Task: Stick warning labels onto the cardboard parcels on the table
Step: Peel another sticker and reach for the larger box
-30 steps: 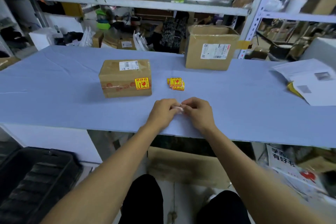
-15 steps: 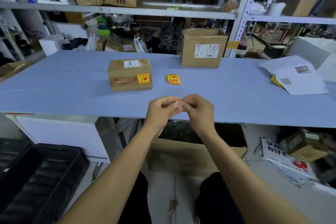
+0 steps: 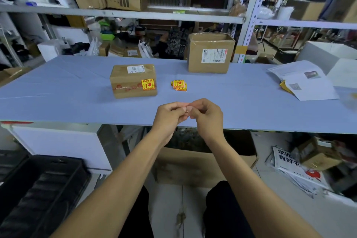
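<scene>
A small cardboard parcel [image 3: 133,81] lies on the blue table [image 3: 58,91], with a yellow warning label [image 3: 148,84] stuck on its front face. A taller parcel [image 3: 210,53] stands at the table's far edge and shows only a white shipping label. A small pile of yellow warning labels [image 3: 179,85] lies between the two parcels. My left hand [image 3: 170,116] and my right hand [image 3: 207,116] meet over the table's near edge, fingertips pinched together on a small pale scrap [image 3: 187,109], mostly hidden by the fingers.
White papers [image 3: 307,81] lie on the table's right end. An open cardboard box [image 3: 193,164] stands on the floor under the table, and a black crate [image 3: 38,189] sits at the lower left. Cluttered metal shelves rise behind the table.
Both hands have lifted off the table surface and come slightly toward me, still pinched together. The parcels and the label pile have not moved.
</scene>
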Motion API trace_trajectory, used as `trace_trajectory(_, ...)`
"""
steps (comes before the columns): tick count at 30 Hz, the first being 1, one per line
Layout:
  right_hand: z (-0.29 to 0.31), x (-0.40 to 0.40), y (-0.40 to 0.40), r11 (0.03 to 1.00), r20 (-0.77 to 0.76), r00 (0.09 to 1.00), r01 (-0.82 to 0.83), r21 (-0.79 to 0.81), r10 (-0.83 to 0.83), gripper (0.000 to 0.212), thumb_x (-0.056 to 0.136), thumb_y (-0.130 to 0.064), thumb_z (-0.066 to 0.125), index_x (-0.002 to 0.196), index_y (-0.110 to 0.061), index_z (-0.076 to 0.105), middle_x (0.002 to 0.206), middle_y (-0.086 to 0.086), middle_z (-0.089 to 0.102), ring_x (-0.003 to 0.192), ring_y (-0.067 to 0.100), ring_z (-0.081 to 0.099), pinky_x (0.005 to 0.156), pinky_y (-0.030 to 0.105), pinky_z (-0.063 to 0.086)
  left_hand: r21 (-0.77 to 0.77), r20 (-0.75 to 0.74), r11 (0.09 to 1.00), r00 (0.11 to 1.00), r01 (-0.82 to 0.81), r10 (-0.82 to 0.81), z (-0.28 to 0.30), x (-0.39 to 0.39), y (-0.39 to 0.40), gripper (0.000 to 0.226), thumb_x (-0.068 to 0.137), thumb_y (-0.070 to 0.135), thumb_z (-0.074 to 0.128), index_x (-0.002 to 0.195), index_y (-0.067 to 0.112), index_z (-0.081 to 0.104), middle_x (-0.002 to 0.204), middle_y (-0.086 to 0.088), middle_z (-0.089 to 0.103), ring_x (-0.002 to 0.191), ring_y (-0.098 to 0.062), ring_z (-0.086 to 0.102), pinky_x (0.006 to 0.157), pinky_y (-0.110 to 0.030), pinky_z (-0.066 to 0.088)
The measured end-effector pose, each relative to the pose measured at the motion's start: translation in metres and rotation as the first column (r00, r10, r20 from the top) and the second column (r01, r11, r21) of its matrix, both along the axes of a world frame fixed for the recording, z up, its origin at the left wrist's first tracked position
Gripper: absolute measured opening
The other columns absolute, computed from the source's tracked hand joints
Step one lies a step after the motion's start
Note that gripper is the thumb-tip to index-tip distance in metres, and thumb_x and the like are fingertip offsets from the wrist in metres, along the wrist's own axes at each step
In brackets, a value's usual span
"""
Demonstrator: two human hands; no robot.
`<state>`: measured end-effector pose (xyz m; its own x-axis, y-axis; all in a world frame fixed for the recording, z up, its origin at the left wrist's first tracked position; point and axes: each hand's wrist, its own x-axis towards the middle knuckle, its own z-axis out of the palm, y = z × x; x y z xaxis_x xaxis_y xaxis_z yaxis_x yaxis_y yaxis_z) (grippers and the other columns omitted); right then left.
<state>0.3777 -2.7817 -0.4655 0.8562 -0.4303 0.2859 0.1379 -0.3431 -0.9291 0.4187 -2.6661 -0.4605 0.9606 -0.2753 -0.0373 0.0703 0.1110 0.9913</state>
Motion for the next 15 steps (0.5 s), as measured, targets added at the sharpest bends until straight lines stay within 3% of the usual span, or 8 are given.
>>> trace_trajectory(3, 0.005, 0.004, 0.000, 0.999, 0.036, 0.999, 0.019, 0.045, -0.021, 0.018, 0.092, -0.008, 0.063, 0.081, -0.021, 0.068, 0.081, 0.010, 0.070, 0.066, 0.013, 0.062, 0.066, 0.026, 0.056, 0.039, 0.060, 0.999, 0.998, -0.001, -0.001, 0.007, 0.003, -0.001, 0.015, 0.092, 0.006, 0.065, 0.100, 0.012, 0.076, 0.097, -0.004, 0.075, 0.092, -0.019, 0.070, 0.088, -0.029, 0.058)
trace_trajectory(6, 0.012, 0.005, 0.001, 0.999, 0.120, 0.993, 0.017, -0.043, -0.011, 0.030, 0.094, -0.007, 0.060, 0.079, -0.032, 0.066, 0.086, 0.006, 0.069, 0.071, 0.014, 0.063, 0.070, 0.026, 0.056, -0.169, -0.116, 0.985, 0.992, 0.022, -0.042, 0.019, 0.011, -0.003, 0.012, 0.089, -0.001, 0.065, 0.090, 0.008, 0.073, 0.084, -0.005, 0.075, 0.077, -0.014, 0.068, 0.073, -0.022, 0.057)
trace_trajectory(10, 0.028, 0.012, -0.013, 0.988, 0.126, 0.985, -0.105, -0.115, 0.119, 0.017, 0.093, -0.009, 0.065, 0.095, -0.022, 0.077, 0.095, 0.003, 0.070, 0.075, 0.007, 0.064, 0.075, 0.023, 0.055, -0.342, -0.317, 0.939, 0.936, 0.038, -0.153, 0.035, 0.030, -0.005, 0.008, 0.092, -0.001, 0.061, 0.091, 0.003, 0.068, 0.068, -0.006, 0.072, 0.056, -0.007, 0.063, 0.053, -0.014, 0.053)
trace_trajectory(13, 0.045, 0.024, -0.026, 0.983, 0.102, 0.980, -0.160, -0.092, 0.170, 0.018, 0.089, -0.009, 0.070, 0.090, -0.026, 0.076, 0.092, 0.001, 0.073, 0.080, 0.009, 0.067, 0.078, 0.024, 0.056, -0.285, -0.279, 0.951, 0.938, 0.122, -0.204, 0.050, 0.046, -0.006, 0.006, 0.093, 0.001, 0.061, 0.095, 0.001, 0.067, 0.072, -0.007, 0.067, 0.062, -0.009, 0.057, 0.054, -0.014, 0.052)
trace_trajectory(15, 0.057, 0.036, -0.033, 0.987, 0.091, 0.983, -0.155, -0.048, 0.159, 0.013, 0.088, -0.006, 0.071, 0.085, -0.018, 0.075, 0.081, -0.002, 0.073, 0.073, 0.001, 0.066, 0.073, 0.017, 0.055, -0.185, -0.203, 0.972, 0.962, 0.146, -0.183, 0.061, 0.059, -0.014, 0.007, 0.093, 0.002, 0.062, 0.097, 0.001, 0.068, 0.079, -0.008, 0.067, 0.067, -0.011, 0.058, 0.061, -0.016, 0.055)
